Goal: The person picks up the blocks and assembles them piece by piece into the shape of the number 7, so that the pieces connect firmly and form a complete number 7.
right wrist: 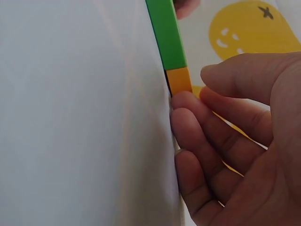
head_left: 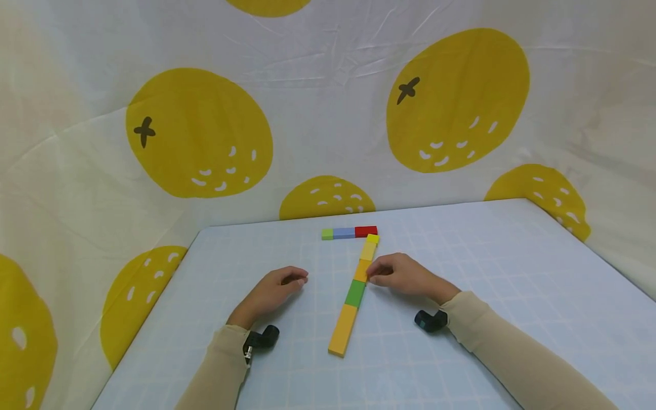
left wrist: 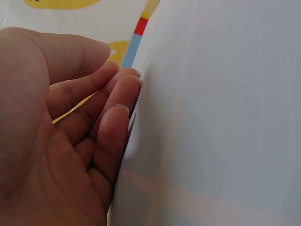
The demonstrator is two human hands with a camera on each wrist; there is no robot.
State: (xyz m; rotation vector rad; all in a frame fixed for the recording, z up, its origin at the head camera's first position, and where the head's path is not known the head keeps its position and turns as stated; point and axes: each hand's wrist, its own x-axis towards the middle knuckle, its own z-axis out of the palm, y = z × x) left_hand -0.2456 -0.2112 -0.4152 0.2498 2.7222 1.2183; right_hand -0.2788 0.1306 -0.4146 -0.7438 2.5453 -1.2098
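A slanted line of blocks runs down the middle of the table in the head view: a small yellow block (head_left: 373,239), a pale yellow block (head_left: 368,251), an orange block (head_left: 361,271), a green block (head_left: 355,294) and a long orange block (head_left: 343,330) nearest me. My right hand (head_left: 405,276) rests at the right side of the line, its fingertips touching the orange block, thumb apart from it in the right wrist view. To the left of the line, my left hand (head_left: 274,290) lies on the table with loosely bent fingers and nothing in them.
Behind the slanted line, a short crosswise row holds a light green block (head_left: 327,234), a blue block (head_left: 344,233) and a red block (head_left: 366,231), whose right end is close to the yellow block. A fruit-print curtain (head_left: 328,136) stands around the table (head_left: 512,273).
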